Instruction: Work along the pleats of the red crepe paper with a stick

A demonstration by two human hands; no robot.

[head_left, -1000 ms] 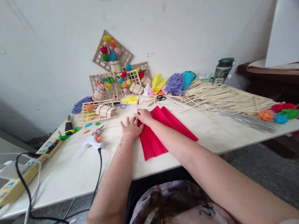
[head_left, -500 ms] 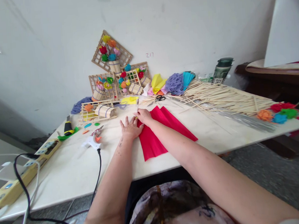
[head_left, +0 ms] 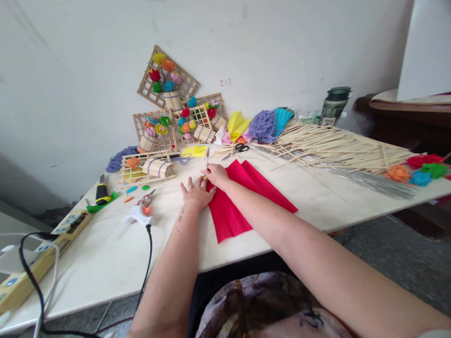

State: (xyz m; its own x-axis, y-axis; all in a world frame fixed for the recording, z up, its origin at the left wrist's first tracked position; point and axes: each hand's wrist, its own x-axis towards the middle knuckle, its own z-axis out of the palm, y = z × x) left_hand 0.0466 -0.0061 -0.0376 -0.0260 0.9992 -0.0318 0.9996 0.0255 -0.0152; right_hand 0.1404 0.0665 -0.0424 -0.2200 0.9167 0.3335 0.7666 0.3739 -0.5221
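Note:
Red crepe paper lies on the white table, partly under my right forearm. My left hand rests flat with fingers spread at the paper's upper left corner. Right beside it, my right hand is closed round a thin white pen-like stick that points up and away. Its lower tip is hidden by the fingers. A small yellowish bit shows between the two hands, too small to make out.
Left of my hands are a white glue gun, a yellow-black cutter and a power strip. Behind stand stick lattices with paper flowers, scissors and purple yarn. Wooden sticks spread at the right.

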